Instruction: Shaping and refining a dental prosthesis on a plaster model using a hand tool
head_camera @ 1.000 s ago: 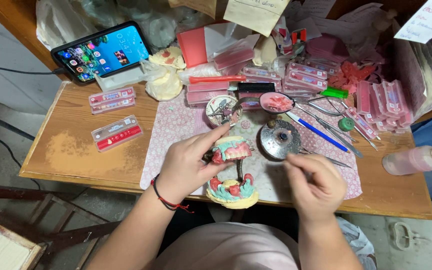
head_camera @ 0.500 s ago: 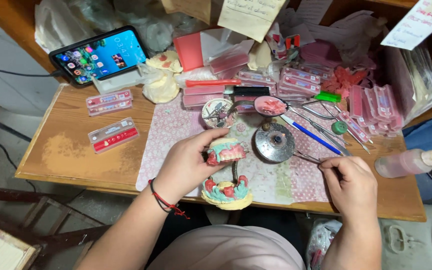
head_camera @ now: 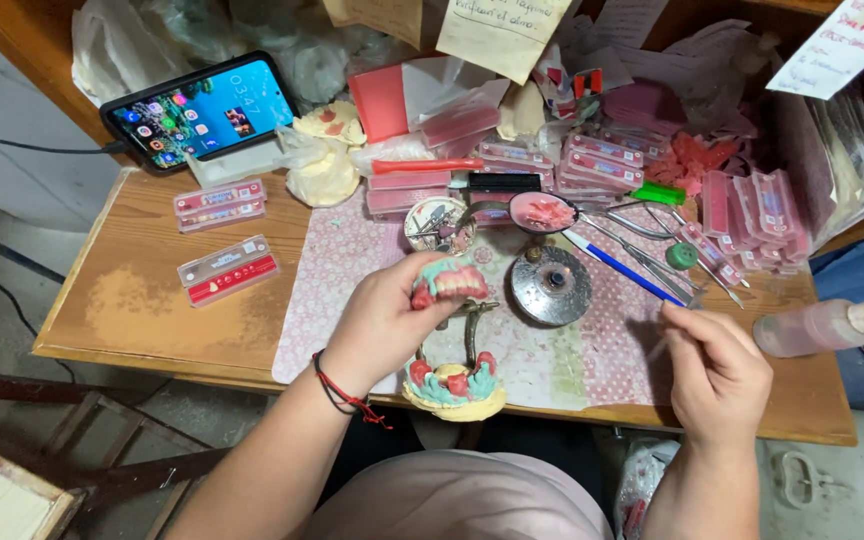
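— What does the left hand (head_camera: 384, 325) have?

— It is clenched around the upper half of a hinged dental model (head_camera: 449, 283), pink wax gums with a green rim and a row of teeth, held over the patterned pink mat (head_camera: 332, 290). The lower half of the model (head_camera: 454, 385), cream plaster with red and green wax, sits at the near edge of the wooden table (head_camera: 122, 310), just under the wrist with its red cord bracelet (head_camera: 340, 392).

— And the right hand (head_camera: 717, 372)?

— Fingers pinched on a thin metal tool (head_camera: 694, 297), off to the right, well apart from the model.

— Packages?

— Two flat clear cases with red strips (head_camera: 222, 235) lie on bare wood at the left. A heap of pink flat boxes (head_camera: 602, 165) fills the back middle, and more stand on edge at the right (head_camera: 747, 205). A pink squeeze bottle (head_camera: 817, 328) lies at the right edge.

— Any signs?

— A cream handwritten note (head_camera: 502, 30) hangs at the top middle, a white one with red writing (head_camera: 837, 45) at the top right. A lit smartphone (head_camera: 202, 108) leans at the back left, beside a round metal disc (head_camera: 550, 285) on the mat.
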